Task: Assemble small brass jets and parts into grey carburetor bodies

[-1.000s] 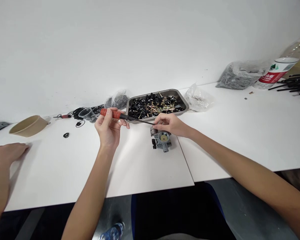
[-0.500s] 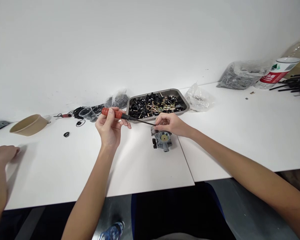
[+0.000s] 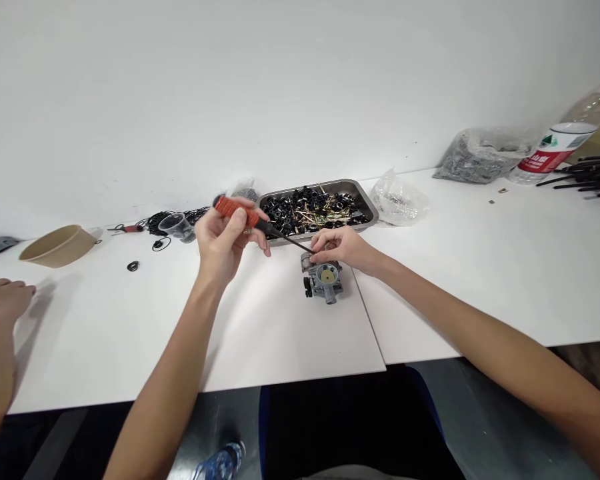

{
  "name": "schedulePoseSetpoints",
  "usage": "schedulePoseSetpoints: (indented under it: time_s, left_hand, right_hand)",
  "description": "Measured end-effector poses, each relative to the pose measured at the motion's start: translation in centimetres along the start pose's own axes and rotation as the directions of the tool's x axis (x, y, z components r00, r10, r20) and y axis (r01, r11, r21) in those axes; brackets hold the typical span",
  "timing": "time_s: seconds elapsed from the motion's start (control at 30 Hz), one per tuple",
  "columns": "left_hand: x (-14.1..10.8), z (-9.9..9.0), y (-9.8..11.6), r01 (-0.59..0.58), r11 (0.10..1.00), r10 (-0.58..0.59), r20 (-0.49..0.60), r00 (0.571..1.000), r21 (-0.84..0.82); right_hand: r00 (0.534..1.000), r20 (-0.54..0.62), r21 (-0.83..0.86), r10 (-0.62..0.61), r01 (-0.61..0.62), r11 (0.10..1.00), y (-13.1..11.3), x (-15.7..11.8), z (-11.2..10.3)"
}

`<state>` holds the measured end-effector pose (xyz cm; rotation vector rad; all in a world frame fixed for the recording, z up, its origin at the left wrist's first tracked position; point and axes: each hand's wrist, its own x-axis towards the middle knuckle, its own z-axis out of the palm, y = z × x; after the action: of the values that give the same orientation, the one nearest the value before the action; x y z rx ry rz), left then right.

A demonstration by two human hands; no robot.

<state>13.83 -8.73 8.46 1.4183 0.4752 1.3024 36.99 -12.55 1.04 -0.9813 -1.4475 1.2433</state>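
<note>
My left hand (image 3: 216, 248) is wrapped round the red handle of a screwdriver (image 3: 240, 212), which slants down to the right. Its thin dark shaft ends at the fingertips of my right hand (image 3: 344, 245). Those fingertips are pinched together at the top edge of a grey metal carburetor (image 3: 329, 276); whether they grip the screwdriver's tip, a small part or the carburetor itself is hidden. The carburetor stands on the white table, its round bore with a brass-coloured disc facing me and a black piece on its left side.
Behind my hands a metal tray (image 3: 369, 205) holds many small black and brass parts. Plastic bags (image 3: 399, 200), a tilted bottle (image 3: 547, 160) and black tubes (image 3: 587, 175) lie to the right. Leftward are a clear cup (image 3: 177, 227), a paper bowl (image 3: 57, 248) and another person's hand (image 3: 5, 300).
My left hand has moved slightly right and raised the handle, so the screwdriver tilts more steeply. My right hand stays at the carburetor. The other person's hand has shifted slightly.
</note>
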Motion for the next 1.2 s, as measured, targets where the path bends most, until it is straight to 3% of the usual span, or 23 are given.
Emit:
schedulePoseSetpoints:
  time_s: [0.13, 0.27, 0.33, 0.4, 0.47, 0.57, 0.73, 0.93, 1.2]
  left_hand:
    - [2.4, 2.3, 3.2, 0.164, 0.984, -0.158, 0.084, 0.984, -0.070]
    - [3.6, 5.2, 5.6, 0.279, 0.954, -0.266, 0.114, 0.957, -0.112]
    - [3.6, 6.0, 6.3, 0.196, 0.981, -0.189, 0.213, 0.959, -0.012]
    - [3.4, 6.2, 6.7, 0.011, 0.992, -0.055, 0.357, 0.932, 0.124]
    - [3.2, 5.9, 6.9, -0.126, 0.970, 0.025, 0.426, 0.904, 0.210]
    - [2.9, 5.2, 7.2, -0.162, 0.947, 0.038, 0.406, 0.913, 0.276]
    - [2.7, 4.4, 7.6, -0.265, 0.908, 0.079, 0.490, 0.868, 0.323]
    - [1.8, 4.9, 7.6, -0.430, 0.876, 0.250, 0.556, 0.793, 0.219]
    - [0.7, 5.4, 8.1, -0.461, 0.861, 0.251, 0.609, 0.753, 0.215]
  right_hand:
    - [0.997, -0.014, 0.238, 0.079, -0.074, 0.968, -0.4, -0.1, 0.1]
    - [0.996, -0.019, 0.333, 0.083, -0.072, 0.940, -0.5, -0.1, 0.1]
    - [0.998, 0.025, 0.306, 0.050, -0.055, 0.950, -0.5, -0.1, -0.1]
    - [0.996, 0.085, 0.240, 0.001, -0.021, 0.971, -0.5, -0.1, -0.4]
    - [0.989, 0.139, 0.148, -0.043, 0.022, 0.989, -0.7, -0.1, -0.7]
    - [0.962, 0.264, -0.039, -0.069, 0.082, 0.996, -1.1, -0.3, -0.9]
    - [0.875, 0.484, -0.268, -0.004, 0.152, 0.951, -1.8, -0.8, -0.5]
    - [0.860, 0.510, -0.380, -0.022, 0.248, 0.891, -2.0, -1.3, 0.1]
    - [0.829, 0.559, -0.430, -0.022, 0.313, 0.847, -1.8, -1.9, 1.1]
